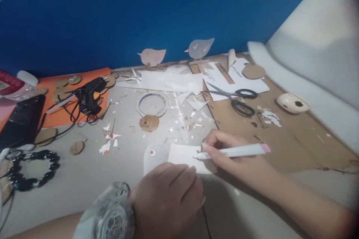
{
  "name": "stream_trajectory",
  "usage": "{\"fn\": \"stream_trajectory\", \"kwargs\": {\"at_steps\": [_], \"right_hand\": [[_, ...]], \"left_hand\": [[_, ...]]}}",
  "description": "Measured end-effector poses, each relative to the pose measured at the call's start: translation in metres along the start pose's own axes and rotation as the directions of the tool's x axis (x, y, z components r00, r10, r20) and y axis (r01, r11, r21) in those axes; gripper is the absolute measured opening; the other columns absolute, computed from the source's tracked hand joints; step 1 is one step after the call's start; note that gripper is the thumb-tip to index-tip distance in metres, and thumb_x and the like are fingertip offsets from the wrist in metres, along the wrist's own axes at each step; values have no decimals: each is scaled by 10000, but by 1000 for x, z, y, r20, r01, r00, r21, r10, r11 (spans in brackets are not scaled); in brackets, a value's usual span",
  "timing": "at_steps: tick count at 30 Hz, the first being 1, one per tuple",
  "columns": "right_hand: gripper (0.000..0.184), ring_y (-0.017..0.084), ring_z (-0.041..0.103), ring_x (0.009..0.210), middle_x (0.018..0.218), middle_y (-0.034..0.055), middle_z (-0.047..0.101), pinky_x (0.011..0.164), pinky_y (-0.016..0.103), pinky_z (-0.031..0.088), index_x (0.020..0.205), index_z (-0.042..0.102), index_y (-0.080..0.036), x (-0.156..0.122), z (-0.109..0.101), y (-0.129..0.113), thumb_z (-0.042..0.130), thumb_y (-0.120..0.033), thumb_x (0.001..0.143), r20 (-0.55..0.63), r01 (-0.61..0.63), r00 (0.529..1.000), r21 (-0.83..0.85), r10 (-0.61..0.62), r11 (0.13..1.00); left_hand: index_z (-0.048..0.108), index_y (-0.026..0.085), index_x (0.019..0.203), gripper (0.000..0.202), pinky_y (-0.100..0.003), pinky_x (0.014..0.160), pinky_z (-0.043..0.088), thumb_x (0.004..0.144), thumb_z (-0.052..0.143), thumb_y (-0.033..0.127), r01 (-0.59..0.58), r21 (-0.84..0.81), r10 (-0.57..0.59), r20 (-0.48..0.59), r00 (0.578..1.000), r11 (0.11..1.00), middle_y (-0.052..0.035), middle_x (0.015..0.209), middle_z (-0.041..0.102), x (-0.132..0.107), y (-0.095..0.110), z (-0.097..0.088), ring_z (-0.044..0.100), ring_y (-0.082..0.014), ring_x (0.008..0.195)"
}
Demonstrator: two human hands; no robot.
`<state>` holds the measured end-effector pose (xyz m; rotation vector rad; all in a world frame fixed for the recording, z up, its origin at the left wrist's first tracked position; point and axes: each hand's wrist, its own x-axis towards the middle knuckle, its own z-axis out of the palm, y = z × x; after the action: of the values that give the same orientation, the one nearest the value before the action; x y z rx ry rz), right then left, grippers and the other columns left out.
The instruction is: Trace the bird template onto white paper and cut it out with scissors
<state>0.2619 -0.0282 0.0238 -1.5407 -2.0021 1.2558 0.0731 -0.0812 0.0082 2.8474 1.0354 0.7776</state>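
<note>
Many scraps (271, 117) litter the table (126, 134) around the paper (181, 152); blue wall (168, 11) behind.

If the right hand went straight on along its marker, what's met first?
The marker in the right hand would meet the white paper first; whether its tip touches now is unclear. Past that, the line seems to run toward the translucent cutout.

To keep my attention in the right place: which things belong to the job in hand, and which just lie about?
In use:
marker, in the right hand
paper, at the left hand

Apparently just lying about:
scissors
glue gun
tape roll
bracelet
</note>
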Motion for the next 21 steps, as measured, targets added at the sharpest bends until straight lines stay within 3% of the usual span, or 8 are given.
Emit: {"fn": "stream_trajectory", "kwargs": {"at_steps": [21], "right_hand": [[149,128,515,553,608,-18,572,498,223,376,646,507,-196,0,-2,-3,522,-225,791,-63,31,997,-84,-36,996]], "left_hand": [[626,113,879,161,-297,612,564,840,496,199,-17,15,17,28,999,1000,-39,817,683,-3,0,-3,628,-154,717]]}}
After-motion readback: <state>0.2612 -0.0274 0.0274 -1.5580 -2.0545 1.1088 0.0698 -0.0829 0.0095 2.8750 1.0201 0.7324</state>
